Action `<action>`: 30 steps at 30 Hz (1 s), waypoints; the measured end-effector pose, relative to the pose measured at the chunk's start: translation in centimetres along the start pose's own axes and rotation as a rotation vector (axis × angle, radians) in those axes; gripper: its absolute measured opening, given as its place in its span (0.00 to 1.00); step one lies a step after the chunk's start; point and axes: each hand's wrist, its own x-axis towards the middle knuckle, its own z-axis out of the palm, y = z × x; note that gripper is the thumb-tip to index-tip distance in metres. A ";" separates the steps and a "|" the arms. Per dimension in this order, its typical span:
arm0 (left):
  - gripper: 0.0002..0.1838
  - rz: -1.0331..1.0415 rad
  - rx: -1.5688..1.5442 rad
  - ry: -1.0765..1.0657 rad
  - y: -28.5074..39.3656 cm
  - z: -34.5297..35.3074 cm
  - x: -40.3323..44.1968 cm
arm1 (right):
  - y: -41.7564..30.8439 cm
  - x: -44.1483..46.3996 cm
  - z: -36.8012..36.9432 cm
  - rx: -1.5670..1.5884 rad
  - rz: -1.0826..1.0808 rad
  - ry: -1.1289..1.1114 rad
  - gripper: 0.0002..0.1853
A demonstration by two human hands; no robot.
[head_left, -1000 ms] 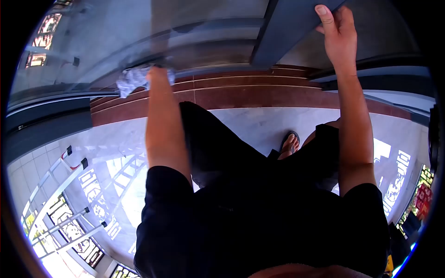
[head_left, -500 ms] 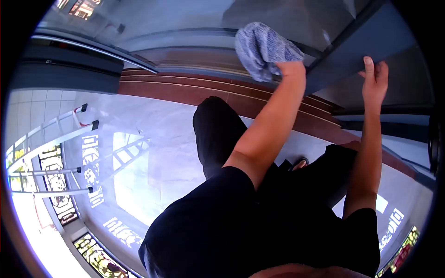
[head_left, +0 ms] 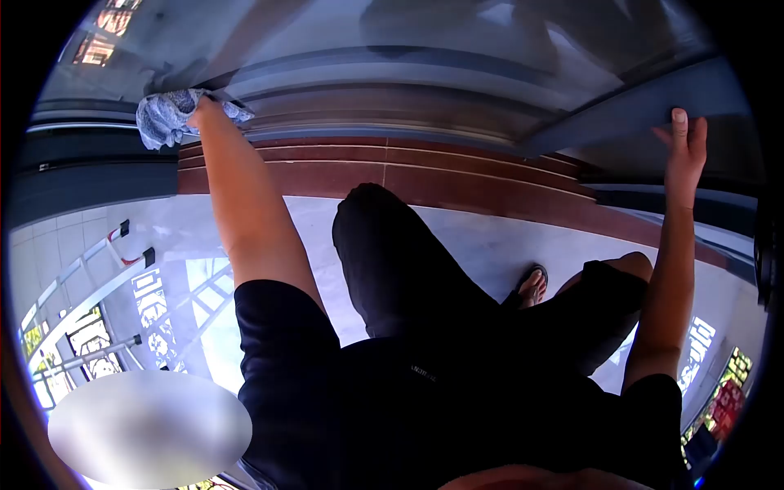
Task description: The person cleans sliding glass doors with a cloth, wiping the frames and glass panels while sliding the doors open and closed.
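Observation:
At the upper left, my left hand (head_left: 202, 113) is closed on a crumpled grey-blue patterned cloth (head_left: 163, 118). The cloth lies against the lower left part of a glass panel (head_left: 327, 41), near its dark frame. My right hand (head_left: 684, 151) is at the upper right, against the dark frame edge (head_left: 637, 102) of the door, with its thumb up and its fingers partly behind the edge. Whether those fingers press on the frame is hard to see.
Reddish-brown steps (head_left: 327, 175) run below the glass. A metal ladder (head_left: 82, 306) stands at the left on the pale floor (head_left: 310, 237). My knees are below the steps. A blurred oval covers the lower left.
My left hand with the cloth went right across the glass, then swung back to the far left. My right hand stays by the frame, which appears farther right and lower in view.

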 end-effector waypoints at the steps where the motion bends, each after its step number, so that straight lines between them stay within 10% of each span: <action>1: 0.31 0.014 -0.021 -0.001 1.3 1.0 -0.3 | -1.1 -0.3 0.4 0.000 0.010 0.000 0.23; 14: 0.28 0.492 -0.987 -0.109 29.4 -1.0 -44.2 | -2.1 -0.5 2.1 0.129 0.085 0.045 0.20; 20: 0.27 0.123 -2.582 -1.508 26.3 -10.0 -54.4 | -4.4 -1.6 2.6 -0.082 -0.005 0.147 0.32; 21: 0.32 0.463 -2.545 -1.677 24.3 -10.9 -54.0 | -4.0 -1.6 3.3 -0.038 -0.023 0.177 0.33; 30: 0.29 0.754 -2.132 -0.910 15.4 -11.0 -53.2 | -7.3 -4.0 2.8 0.098 0.114 -0.116 0.47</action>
